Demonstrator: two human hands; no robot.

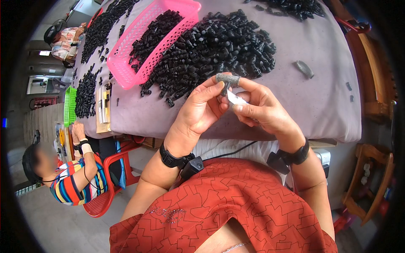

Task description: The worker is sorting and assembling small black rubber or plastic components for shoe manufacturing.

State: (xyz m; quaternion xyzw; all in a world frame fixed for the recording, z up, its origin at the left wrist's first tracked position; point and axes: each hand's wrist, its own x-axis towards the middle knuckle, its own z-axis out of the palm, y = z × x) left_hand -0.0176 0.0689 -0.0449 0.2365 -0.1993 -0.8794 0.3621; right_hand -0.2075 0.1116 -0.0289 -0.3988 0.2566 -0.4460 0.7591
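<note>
My left hand (200, 105) pinches a small black part (225, 88), probably plastic, between thumb and fingers just in front of the big pile. My right hand (263, 103) meets it from the right, closed on a small white piece (237, 98) whose kind I cannot make out. A ribbed grey sleeve (228, 79) lies across the top of the black part, in line with my right index finger and seemingly worn on it. Beyond both hands spreads a heap of black parts (219, 46), and a pink basket (122, 55) with more of them rests against its left side.
A loose grey sleeve-like piece (303, 68) lies on the grey tablecloth (320, 101) at right. More black piles, a green basket (70, 105) and a tray of tools (103, 107) are at left. Two other people sit there, one on a red chair (114, 181).
</note>
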